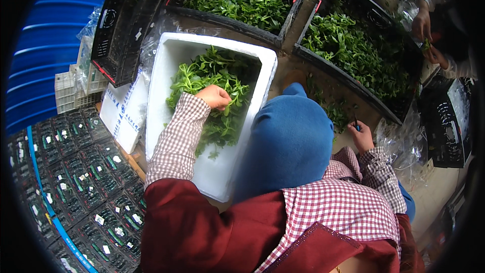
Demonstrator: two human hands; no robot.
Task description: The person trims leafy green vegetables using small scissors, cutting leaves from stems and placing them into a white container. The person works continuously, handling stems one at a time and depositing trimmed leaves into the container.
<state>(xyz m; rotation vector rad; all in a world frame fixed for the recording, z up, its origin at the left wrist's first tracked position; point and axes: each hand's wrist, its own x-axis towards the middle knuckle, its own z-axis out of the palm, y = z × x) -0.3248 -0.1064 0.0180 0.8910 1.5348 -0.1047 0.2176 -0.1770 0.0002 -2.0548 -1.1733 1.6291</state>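
My left hand [215, 97] is over a white foam box [212, 176], its fingers pinched together on a leafy green cutting [235, 98]. Below it, a heap of similar green cuttings [186, 77] covers the middle and far part of the box floor. My right hand [362, 136], out past my right knee, grips a small cutting tool with a blue handle [357, 125]; its dark tip points away from me, and its exact kind is hard to tell. Loose leaves and cuttings [335, 113] lie on the ground by that hand.
Two black plastic crates of greens, one ahead [242, 32] and one at right [352, 77], stand beyond the box. An empty black crate [125, 26] leans at left, near stacked dark crates [87, 174]. Another person's hands [421, 24] hold a sprig at far right. Clear plastic [403, 144] lies nearby.
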